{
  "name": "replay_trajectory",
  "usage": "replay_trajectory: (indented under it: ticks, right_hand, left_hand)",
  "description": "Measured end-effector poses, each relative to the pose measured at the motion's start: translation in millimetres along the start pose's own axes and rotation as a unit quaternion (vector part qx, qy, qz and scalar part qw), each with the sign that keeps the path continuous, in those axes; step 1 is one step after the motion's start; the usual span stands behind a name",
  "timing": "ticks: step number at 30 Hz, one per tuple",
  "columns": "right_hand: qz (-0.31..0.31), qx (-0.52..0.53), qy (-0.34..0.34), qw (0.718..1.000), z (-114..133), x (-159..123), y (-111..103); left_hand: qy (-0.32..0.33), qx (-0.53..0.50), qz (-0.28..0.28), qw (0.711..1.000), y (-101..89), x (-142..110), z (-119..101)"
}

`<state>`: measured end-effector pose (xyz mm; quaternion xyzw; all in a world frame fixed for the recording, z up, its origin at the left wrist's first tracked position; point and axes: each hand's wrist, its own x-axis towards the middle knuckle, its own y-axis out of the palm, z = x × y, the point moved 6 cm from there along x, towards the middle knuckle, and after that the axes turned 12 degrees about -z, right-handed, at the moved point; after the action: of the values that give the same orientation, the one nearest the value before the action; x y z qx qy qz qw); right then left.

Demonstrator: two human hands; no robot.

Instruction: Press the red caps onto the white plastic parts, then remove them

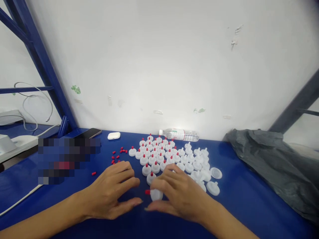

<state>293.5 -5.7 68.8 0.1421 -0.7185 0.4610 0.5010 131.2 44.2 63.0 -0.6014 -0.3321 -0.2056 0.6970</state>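
My right hand (178, 192) is closed on a white nozzle cap (156, 195), tilted on its side so its red tip (147, 192) points left. To its left, my left hand (116, 191) has its thumb and fingers apart, with nothing visible between them. Ahead of both hands stand many white nozzle caps with red tips (154, 151), upright on the blue table. Beyond my right hand lie several white nozzle caps without red tips (196, 166), some tipped over. Small loose red tips (118, 157) are scattered beyond my left hand, some partly hidden by it.
A clear water bottle (179, 134) lies along the wall. At the back left are a white case (114, 135) and a phone (92, 133). Dark plastic sheeting (271, 166) covers the right side. White cables and a power strip (21, 144) are at far left, near a blurred patch.
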Motion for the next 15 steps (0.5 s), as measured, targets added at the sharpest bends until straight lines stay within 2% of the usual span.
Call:
replay_trajectory:
  ticks: [4, 12, 15]
  right_hand:
    - [-0.031, -0.009, -0.053, 0.998, 16, 0, 7]
    - [-0.02, -0.008, -0.052, 0.998, 17, -6, 16]
    - [-0.021, 0.009, -0.026, 0.999, 17, -3, 16]
  left_hand:
    - [0.025, 0.009, 0.021, 0.999, 9.8, -5, -8]
    - [0.072, 0.011, 0.055, 0.996, 14.1, 1, -24]
    - [0.054, -0.026, 0.073, 0.996, 17.3, 2, -24]
